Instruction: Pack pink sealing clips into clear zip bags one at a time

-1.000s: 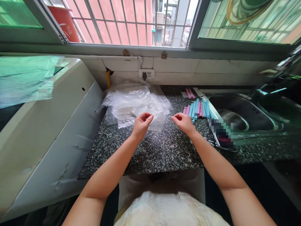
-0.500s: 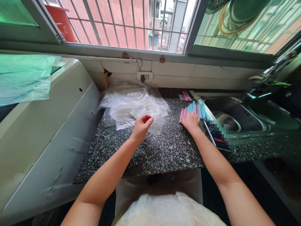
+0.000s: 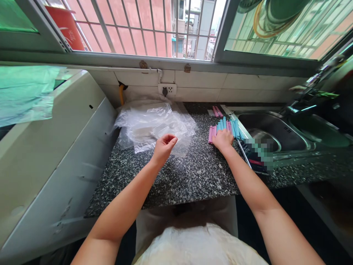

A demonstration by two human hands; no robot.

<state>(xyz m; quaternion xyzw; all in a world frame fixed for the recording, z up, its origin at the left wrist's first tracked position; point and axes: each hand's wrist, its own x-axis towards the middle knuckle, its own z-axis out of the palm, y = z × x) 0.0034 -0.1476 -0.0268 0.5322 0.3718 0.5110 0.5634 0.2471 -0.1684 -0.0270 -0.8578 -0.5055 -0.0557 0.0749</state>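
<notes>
in front of the plastic bags (image 3: pixel 153 125), speckled counter (image 3: pixel 190 176) lies bare between right forearm (image 3: pixel 248 184) and left forearm (image 3: pixel 132 187), which bars passage left. right of the bags, a narrow lane runs back, hemmed by pink and blue strips (image 3: pixel 235 129) and the right hand (image 3: pixel 224 139). a pale panel (image 3: pixel 82 163) blocks the bags' left, tiled wall (image 3: pixel 201 81) their back.

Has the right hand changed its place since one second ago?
Yes. Judged against the sink, the right hand has moved rightward and slightly forward, to the coloured strips.

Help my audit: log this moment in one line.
left hand: by plastic bags | right hand: at pink and blue strips | surface: speckled counter
</notes>
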